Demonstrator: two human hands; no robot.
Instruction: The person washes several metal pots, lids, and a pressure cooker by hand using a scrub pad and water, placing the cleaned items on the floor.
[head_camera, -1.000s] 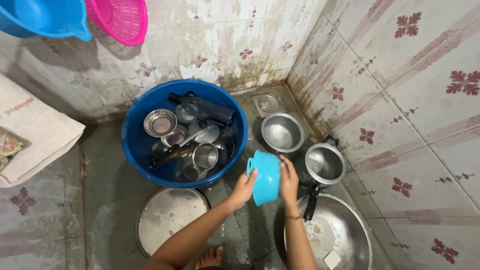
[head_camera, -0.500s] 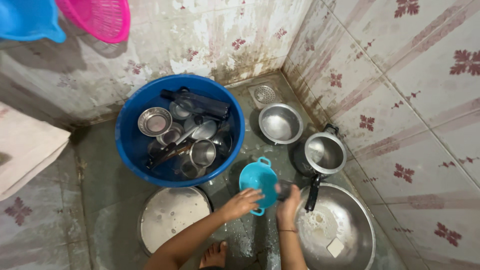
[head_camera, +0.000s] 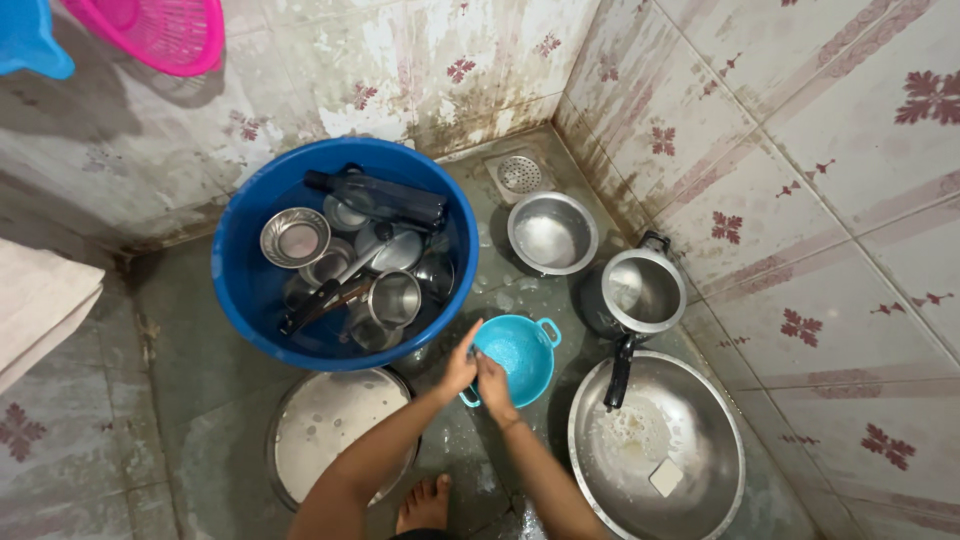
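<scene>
Item: teal colander (head_camera: 520, 352), small, two-handled, on wet floor (head_camera: 200, 440) btwn blue tub (head_camera: 240, 290) and big steel basin (head_camera: 700, 440).

L hand (head_camera: 461, 368): fingers curled over colander's near-left rim, thumb side up; closed on rim, light grip by the look.
R hand (head_camera: 492, 381): just beside L, fingers bent at same rim/near handle; touching it, but can't tell if gripping or rubbing. Fingertips partly hidden by L hand.

Around, nearest first:
- Pressure-cooker pot (head_camera: 642, 290), black handle pointing at basin, just right of colander.
- Basin: soapy water, pale soap bar (head_camera: 666, 477) near its front.
- Steel bowl (head_camera: 551, 232) behind colander, near floor drain (head_camera: 520, 175).
- Flat steel plate (head_camera: 335, 430) left of forearms, suds on it.
- Tub: steel cups, small bowls, lids, dark bottle, ladle handles, piled.
- Bare foot (head_camera: 425, 503) at bottom edge.
- Pink basket (head_camera: 165, 30) and blue one hung on wall, top left.

Risks (judgement):
- Wet, soapy plastic + shallow rim hold → colander may slip, drop onto floor or knock cooker handle.
- Floor slick w/ suds near foot → slip if weight shifts.
- Tub pile loose; anything added could slide.
</scene>
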